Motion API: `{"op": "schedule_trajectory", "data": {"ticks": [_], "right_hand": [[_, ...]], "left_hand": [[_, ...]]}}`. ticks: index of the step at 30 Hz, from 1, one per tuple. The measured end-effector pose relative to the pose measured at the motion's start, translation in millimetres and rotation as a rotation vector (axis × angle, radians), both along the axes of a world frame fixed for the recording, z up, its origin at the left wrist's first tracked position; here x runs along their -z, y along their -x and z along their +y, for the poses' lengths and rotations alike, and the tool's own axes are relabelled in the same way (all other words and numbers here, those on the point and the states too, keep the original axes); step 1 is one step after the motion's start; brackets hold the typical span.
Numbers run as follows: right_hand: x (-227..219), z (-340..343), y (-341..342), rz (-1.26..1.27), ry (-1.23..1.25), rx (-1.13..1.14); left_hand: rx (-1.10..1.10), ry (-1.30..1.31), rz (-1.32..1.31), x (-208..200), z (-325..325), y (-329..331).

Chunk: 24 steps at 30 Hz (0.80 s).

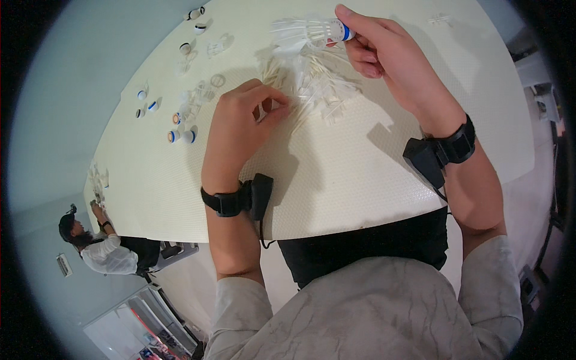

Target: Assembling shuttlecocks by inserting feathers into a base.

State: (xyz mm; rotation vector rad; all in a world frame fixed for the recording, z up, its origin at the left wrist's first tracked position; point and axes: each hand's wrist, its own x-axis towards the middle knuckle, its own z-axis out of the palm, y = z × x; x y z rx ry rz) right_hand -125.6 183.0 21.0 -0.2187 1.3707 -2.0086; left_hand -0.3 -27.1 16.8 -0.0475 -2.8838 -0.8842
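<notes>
My right hand (384, 54) grips a shuttlecock (307, 29) by its white cork base, which has a blue band. The shuttlecock lies on its side in the air, its pale skirt facing left over the table. My left hand (249, 114) is lower and to the left, thumb and fingers drawn together in a pinch at the edge of a heap of loose white feather pieces (318, 84). Whatever lies between those fingertips is too small to make out. Both wrists wear black straps with a black box and cable.
On the white textured table (336, 180), several loose cork bases (174, 137) and clear skirt pieces (195, 99) lie to the left. A small white scrap (440, 20) lies at the far right. Another person (108, 246) in a cap sits at the table's left end, hands over small pieces.
</notes>
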Motion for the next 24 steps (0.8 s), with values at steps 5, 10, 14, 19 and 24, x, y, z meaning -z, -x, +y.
{"op": "schedule_trajectory", "data": {"ticks": [5,10,14,19,24], "right_hand": [[1,3,3,0.009,0.001,-0.019],[-5,3,3,-0.023,0.008,-0.012],[-5,7,4,-0.02,0.034,-0.05],[-5,8,1,-0.055,0.059,-0.031],[5,11,-3,0.26,-0.006,-0.009]], "left_hand": [[0.023,0.045,-0.015,0,-3,1],[0.038,0.0,-0.049,-6,-3,-1],[0.09,-0.313,-0.08,-7,-12,-8],[0.106,-0.665,-0.096,-13,-7,-9],[0.132,-0.864,0.031,-12,-2,-8]]}}
